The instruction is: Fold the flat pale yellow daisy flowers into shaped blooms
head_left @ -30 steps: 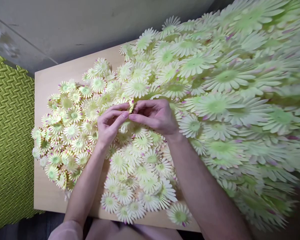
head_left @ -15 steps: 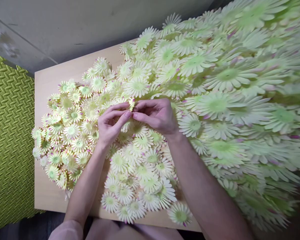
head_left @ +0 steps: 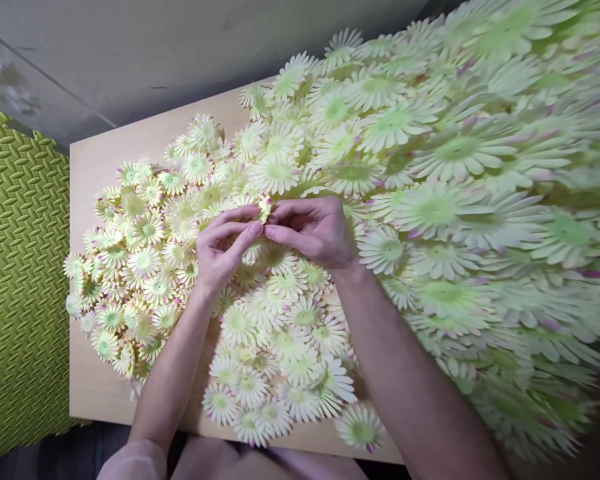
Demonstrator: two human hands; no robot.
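Observation:
Over the middle of the table, my left hand (head_left: 226, 248) and my right hand (head_left: 314, 232) meet at the fingertips. Both are closed in a pinch on one small artificial flower (head_left: 265, 209), pale yellow with pink-tipped petals, seen edge-on and partly hidden by the fingers. Beneath the hands lies a cluster of flat artificial flower heads (head_left: 286, 340) with green centres. To the left of my left hand is a heap of smaller, fuller flower heads (head_left: 143, 262). A large pile of flat flower heads (head_left: 437, 208) spreads beside my right hand and forearm.
The pale wooden table (head_left: 97, 387) carries all the flowers. A green woven-pattern foam mat (head_left: 23, 287) stands along the left edge. Behind the table rises a grey wall (head_left: 145, 53). One flower head (head_left: 360, 428) lies near the front edge.
Almost nothing has moved. Slightly more of the small flower shows above my fingertips, and both hands keep their pinch in the same place.

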